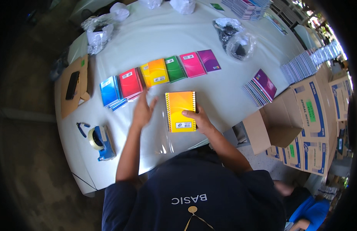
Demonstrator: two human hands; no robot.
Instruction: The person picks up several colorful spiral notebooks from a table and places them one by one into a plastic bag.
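Note:
My right hand (201, 119) is closed on a yellow-orange spiral notebook (179, 106), its thumb lying on the cover; whether more notebooks are under it I cannot tell. To the left, my left hand (143, 111) is slightly blurred, with fingers apart and nothing in them. Its fingertips come close to the lower edge of the red notebooks (130, 82). A row of spiral notebooks runs across the table: blue (110, 91) at the left end, then red, yellow (154, 71), green (174, 68), pink (192, 64) and purple (209, 60).
A blue tape dispenser (105, 143) and a dark blue tool (82, 129) lie at the left, below a cardboard piece (75, 86). Notebook stacks (263, 86) stand at the right. An open carton (257, 133) and stacked boxes (313, 107) are beside the table. Crumpled plastic (238, 42) lies farther back.

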